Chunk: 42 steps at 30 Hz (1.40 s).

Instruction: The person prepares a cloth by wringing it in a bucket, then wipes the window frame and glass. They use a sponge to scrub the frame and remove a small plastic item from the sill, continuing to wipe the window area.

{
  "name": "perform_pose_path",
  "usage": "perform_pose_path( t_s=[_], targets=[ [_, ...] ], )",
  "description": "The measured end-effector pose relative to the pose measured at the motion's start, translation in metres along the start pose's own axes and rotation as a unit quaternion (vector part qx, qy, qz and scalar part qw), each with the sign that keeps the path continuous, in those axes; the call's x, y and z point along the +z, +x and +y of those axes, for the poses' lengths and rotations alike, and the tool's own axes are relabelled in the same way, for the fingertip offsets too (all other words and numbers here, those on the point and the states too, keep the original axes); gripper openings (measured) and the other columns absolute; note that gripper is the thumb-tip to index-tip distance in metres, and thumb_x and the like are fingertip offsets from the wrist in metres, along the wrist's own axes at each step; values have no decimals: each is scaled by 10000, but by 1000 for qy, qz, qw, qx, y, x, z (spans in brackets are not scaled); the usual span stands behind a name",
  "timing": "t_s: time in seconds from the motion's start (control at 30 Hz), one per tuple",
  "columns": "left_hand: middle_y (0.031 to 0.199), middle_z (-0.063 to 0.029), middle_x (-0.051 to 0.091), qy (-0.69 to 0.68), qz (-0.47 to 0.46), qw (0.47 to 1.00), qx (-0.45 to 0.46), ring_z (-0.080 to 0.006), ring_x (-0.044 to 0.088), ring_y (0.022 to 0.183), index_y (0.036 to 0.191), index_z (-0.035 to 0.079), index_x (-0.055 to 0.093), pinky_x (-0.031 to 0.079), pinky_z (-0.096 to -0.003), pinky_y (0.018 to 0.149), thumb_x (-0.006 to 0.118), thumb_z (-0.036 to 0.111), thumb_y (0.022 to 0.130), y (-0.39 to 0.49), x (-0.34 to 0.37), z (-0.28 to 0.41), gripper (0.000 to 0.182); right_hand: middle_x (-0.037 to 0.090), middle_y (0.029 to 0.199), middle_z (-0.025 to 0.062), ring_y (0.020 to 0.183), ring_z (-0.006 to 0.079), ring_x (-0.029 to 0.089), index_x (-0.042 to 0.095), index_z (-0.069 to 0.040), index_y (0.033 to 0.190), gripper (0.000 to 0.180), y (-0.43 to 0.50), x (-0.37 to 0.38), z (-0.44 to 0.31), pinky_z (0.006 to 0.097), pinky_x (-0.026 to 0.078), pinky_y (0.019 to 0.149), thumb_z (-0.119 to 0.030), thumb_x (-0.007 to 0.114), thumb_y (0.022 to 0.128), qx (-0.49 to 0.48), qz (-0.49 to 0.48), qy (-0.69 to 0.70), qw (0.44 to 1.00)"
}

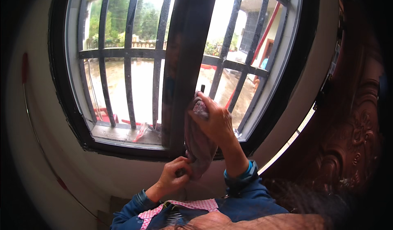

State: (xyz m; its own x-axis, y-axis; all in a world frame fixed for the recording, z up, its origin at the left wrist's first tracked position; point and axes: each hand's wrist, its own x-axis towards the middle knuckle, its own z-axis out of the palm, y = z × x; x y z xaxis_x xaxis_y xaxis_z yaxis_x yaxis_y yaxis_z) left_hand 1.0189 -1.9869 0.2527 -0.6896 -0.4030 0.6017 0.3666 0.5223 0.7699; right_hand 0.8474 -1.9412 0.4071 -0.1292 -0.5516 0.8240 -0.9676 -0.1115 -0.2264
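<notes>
My right hand [213, 119] grips the upper part of a greyish-pink cloth [201, 150] against the dark middle frame [187, 70] of a sliding window. Just above those fingers a small dark handle or latch [203, 88] sticks up. The cloth hangs down from there in folds. Lower and to the left, my left hand [175, 173] pinches the cloth's lower edge between curled fingers, below the bottom rail of the window. Part of the frame behind the cloth is hidden.
Dark metal security bars [129, 86] stand outside the glass. A thin pole with red grips [33, 128] leans on the left wall. At right a carved reddish-brown door [347, 144] stands ajar, with light showing along its edge. Red plastic [142, 132] lies on the outer sill [113, 133].
</notes>
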Motion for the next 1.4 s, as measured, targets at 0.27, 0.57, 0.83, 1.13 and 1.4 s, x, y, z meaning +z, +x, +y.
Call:
perform_pose_path(
  t_s=[0.27,0.57,0.83,1.13,1.4],
  targets=[
    [1022,-160,615,8,-14,999,36,-274,642,870,800,30,639,490,-295,719,608,26,681,12,7,4,122,673,793,190,785,390,659,607,-149,1199,450,19,-5,2,454,534,688,-266,691,772,4,-67,-110,992],
    [1019,-120,626,19,-21,999,23,-229,625,790,803,54,645,487,-297,683,624,39,685,0,14,0,121,589,691,56,586,237,639,645,-133,990,262,-43,30,3,334,472,467,-226,672,747,-199,19,-35,979],
    [947,-110,621,44,43,998,13,-224,618,765,785,45,637,475,-299,650,621,28,675,-4,17,1,112,632,878,174,756,354,661,574,-46,1185,501,-38,39,25,380,535,636,-22,705,702,-22,183,67,981],
    [982,-129,629,-5,-109,987,-121,-212,612,838,798,41,647,475,-295,713,593,3,675,-38,25,-24,140,659,912,190,814,393,664,556,-40,1138,374,-113,20,57,400,539,714,-75,660,780,164,76,72,981],
    [924,-126,613,2,-180,972,-150,-247,618,823,813,52,644,493,-312,697,609,12,686,-21,41,-27,137,558,978,143,792,336,642,618,-173,1176,442,-125,84,48,418,534,655,-97,632,740,75,-173,-33,981]
  ],
)
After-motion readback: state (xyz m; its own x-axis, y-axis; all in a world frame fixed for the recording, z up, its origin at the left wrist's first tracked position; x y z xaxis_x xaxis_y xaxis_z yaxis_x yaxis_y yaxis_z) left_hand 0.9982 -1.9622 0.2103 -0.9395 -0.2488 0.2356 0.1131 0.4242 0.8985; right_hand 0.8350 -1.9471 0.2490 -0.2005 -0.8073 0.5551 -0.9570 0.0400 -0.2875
